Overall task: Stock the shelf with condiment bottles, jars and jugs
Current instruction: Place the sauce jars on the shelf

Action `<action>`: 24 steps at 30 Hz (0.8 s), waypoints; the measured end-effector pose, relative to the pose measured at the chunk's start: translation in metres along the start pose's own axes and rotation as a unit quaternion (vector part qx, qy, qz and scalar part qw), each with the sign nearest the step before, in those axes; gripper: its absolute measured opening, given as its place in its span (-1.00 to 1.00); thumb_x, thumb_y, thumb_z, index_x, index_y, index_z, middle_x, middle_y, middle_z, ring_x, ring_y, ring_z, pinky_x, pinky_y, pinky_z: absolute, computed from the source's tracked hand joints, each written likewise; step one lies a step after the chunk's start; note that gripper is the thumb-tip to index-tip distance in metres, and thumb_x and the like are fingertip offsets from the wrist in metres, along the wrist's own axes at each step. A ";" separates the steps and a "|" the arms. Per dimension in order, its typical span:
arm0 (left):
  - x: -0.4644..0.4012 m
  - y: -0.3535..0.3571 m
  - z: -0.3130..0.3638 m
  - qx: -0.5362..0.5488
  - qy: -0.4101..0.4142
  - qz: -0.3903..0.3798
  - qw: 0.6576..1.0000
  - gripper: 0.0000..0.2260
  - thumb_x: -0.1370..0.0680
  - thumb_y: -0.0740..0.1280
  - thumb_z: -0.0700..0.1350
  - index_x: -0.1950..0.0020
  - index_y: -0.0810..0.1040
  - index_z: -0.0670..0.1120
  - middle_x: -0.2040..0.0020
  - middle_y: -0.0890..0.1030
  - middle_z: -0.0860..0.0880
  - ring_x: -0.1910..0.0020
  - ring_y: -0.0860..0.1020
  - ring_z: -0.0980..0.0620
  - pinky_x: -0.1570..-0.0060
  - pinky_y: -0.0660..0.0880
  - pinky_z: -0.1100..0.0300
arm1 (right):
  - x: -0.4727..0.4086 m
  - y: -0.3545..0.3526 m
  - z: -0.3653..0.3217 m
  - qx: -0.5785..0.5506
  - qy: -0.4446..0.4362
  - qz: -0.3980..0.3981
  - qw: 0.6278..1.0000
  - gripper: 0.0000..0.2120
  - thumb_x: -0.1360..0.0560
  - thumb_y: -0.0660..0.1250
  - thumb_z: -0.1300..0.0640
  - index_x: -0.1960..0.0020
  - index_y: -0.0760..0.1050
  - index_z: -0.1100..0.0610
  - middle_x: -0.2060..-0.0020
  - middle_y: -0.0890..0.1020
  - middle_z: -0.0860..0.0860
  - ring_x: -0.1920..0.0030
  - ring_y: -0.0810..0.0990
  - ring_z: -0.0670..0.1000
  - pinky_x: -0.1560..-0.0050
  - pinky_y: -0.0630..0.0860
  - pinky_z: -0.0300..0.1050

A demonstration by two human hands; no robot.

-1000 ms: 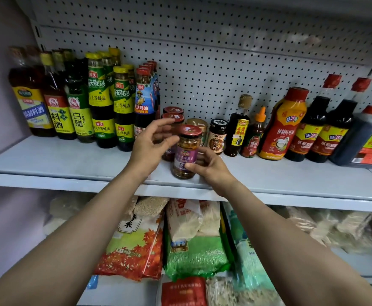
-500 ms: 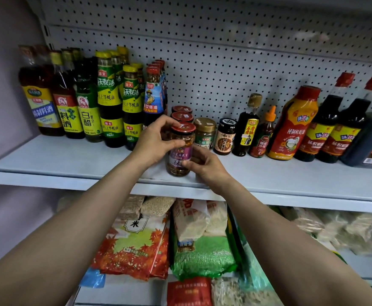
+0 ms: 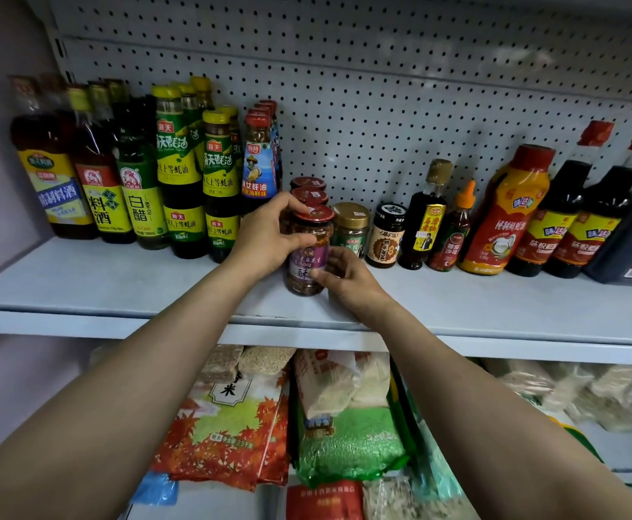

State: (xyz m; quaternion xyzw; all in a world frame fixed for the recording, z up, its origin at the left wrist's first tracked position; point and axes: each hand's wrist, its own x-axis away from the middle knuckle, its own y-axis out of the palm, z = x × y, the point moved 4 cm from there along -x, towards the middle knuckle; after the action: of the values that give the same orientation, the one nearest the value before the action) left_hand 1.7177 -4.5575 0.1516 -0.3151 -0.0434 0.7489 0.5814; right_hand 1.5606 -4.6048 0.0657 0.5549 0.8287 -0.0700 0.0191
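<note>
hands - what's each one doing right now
Left hand: fingers curled round the red-lidded jar.
Right hand: pinching the same jar low down.

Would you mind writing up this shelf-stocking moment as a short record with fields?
held item: purple-label jar, red lid, standing on the shelf
left hand: grips the jar's upper part
right hand: pinches the jar's lower side
behind it: two more red-lidded jars
right neighbour: gold-lidded jar
left neighbours: tall bottles
below: bagged grains

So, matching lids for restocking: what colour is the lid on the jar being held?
Dark red lid, seen in the head view.
</note>
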 end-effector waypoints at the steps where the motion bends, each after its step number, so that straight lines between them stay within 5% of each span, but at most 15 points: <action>1: -0.002 0.000 -0.001 -0.009 0.003 0.004 1.000 -0.65 -0.36 0.57 -0.14 -0.05 0.53 0.08 -0.09 0.64 0.06 -0.08 0.60 0.06 -0.14 0.56 0.00 | -0.002 0.000 0.000 0.004 0.002 0.001 1.000 -0.54 -0.53 0.39 0.29 -0.37 0.32 0.26 -0.27 0.54 0.20 -0.32 0.51 0.12 -0.36 0.46 0.04; 6: -0.009 -0.002 -0.002 -0.090 0.014 0.017 0.996 -0.67 -0.39 0.55 -0.04 -0.01 0.48 0.19 -0.07 0.63 0.09 -0.03 0.59 0.04 -0.03 0.58 0.01 | -0.011 0.003 0.001 0.024 0.003 0.006 1.000 -0.55 -0.54 0.40 0.22 -0.37 0.32 0.18 -0.25 0.56 0.11 -0.27 0.54 0.04 -0.22 0.51 -0.15; 11: -0.012 0.002 0.005 -0.239 0.089 0.071 0.964 -0.68 -0.43 0.50 0.03 -0.10 0.48 0.10 -0.13 0.63 0.07 -0.04 0.57 -0.03 0.17 0.38 0.16 | -0.020 0.003 0.006 0.036 -0.001 0.051 0.998 -0.57 -0.53 0.43 0.19 -0.34 0.39 0.19 -0.17 0.61 0.12 -0.20 0.59 0.08 -0.28 0.53 0.06; 15: -0.016 -0.001 0.003 -0.234 0.089 0.066 0.966 -0.66 -0.43 0.50 0.03 -0.15 0.51 0.09 -0.10 0.65 0.03 -0.04 0.59 -0.05 0.14 0.44 0.15 | -0.024 0.004 0.011 0.038 -0.001 0.094 0.995 -0.63 -0.49 0.47 0.15 -0.24 0.44 0.10 -0.11 0.63 0.08 -0.16 0.61 0.06 -0.25 0.55 0.09; 19: -0.022 -0.001 -0.003 -0.183 0.053 0.027 0.981 -0.69 -0.45 0.49 -0.01 -0.11 0.47 0.13 -0.03 0.66 0.02 0.33 0.64 0.04 0.27 0.61 0.05 | -0.027 0.006 0.012 0.052 -0.003 0.134 0.990 -0.62 -0.46 0.51 0.09 -0.22 0.48 0.07 -0.09 0.64 0.03 -0.14 0.61 0.01 -0.25 0.55 0.09; 24: -0.029 0.003 -0.012 -0.134 0.043 0.014 0.990 -0.69 -0.48 0.47 -0.09 -0.07 0.42 0.19 0.01 0.64 0.02 0.56 0.57 0.14 0.56 0.47 0.24 | -0.029 0.008 0.013 0.082 0.001 0.173 0.981 -0.61 -0.44 0.52 0.01 -0.21 0.50 0.01 -0.08 0.66 -0.02 -0.12 0.62 -0.03 -0.24 0.54 0.10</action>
State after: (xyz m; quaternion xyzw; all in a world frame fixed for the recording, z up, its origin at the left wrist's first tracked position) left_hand 1.7247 -4.5879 0.1531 -0.4229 -0.1136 0.7299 0.5249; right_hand 1.5784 -4.6297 0.0553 0.6897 0.7116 -0.1332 -0.0154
